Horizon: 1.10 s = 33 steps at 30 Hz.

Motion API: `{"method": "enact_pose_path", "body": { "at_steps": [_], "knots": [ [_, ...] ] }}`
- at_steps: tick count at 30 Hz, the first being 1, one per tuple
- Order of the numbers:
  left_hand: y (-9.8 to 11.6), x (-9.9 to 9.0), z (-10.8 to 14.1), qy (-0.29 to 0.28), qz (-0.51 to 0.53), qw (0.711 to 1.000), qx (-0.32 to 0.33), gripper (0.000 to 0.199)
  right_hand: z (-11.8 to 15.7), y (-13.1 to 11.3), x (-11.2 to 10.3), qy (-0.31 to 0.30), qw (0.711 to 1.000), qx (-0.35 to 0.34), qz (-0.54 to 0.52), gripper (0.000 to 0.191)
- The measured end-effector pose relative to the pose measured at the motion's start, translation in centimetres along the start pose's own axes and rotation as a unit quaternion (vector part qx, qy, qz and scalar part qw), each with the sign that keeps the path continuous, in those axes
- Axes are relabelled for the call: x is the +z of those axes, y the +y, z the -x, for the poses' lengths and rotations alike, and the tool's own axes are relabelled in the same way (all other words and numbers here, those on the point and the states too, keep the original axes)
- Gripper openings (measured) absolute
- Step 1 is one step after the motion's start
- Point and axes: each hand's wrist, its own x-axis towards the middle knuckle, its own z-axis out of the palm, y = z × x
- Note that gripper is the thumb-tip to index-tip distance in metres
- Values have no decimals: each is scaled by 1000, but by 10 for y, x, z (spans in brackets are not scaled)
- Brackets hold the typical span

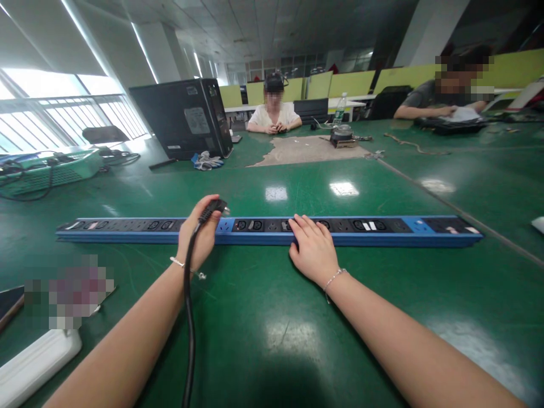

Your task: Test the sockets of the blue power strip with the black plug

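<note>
A long blue power strip (255, 239) with black sockets lies crosswise on the green table (263, 294). My left hand (198, 238) is closed round a black plug (213, 211), its metal pins pointing right, above the strip left of the middle. From the plug a thick black cable (190, 317) hangs over my wrist and runs down to the bottom edge. My right hand (313, 248) lies with fingers spread on the strip, right of the middle, and holds nothing.
At the left are a green basket (72, 170) of cables and a white object (38, 362). Farther back stand a black computer case (182, 122), gloves (207, 161) and a bottle (340, 109). Two people (274, 116) sit across the table, one at the right.
</note>
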Motion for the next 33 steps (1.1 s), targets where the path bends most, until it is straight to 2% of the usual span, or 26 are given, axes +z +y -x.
{"method": "enact_pose_path", "body": {
  "at_steps": [3,5,8,11,15,21,33],
  "knots": [
    [23,18,2,-103,-8,995,13,33,0,0,0,3,1000,1,-7,51],
    [34,35,1,-140,-4,990,24,32,0,0,-1,1,1000,1,-9,51],
    [43,57,-1,-170,-2,984,45,31,0,0,-2,-8,1000,2,-6,51],
    [49,69,-3,-175,-22,982,66,30,0,-1,-3,-15,1000,3,-5,51],
    [51,74,-4,-164,-56,981,86,29,0,-1,-3,-15,1000,3,-13,51],
    [42,79,-3,-156,-33,981,113,30,1,-1,-2,-11,1000,3,-20,51],
    [50,72,-1,-184,-88,970,136,29,0,-1,-2,-12,1000,2,-10,51]
  ]
}}
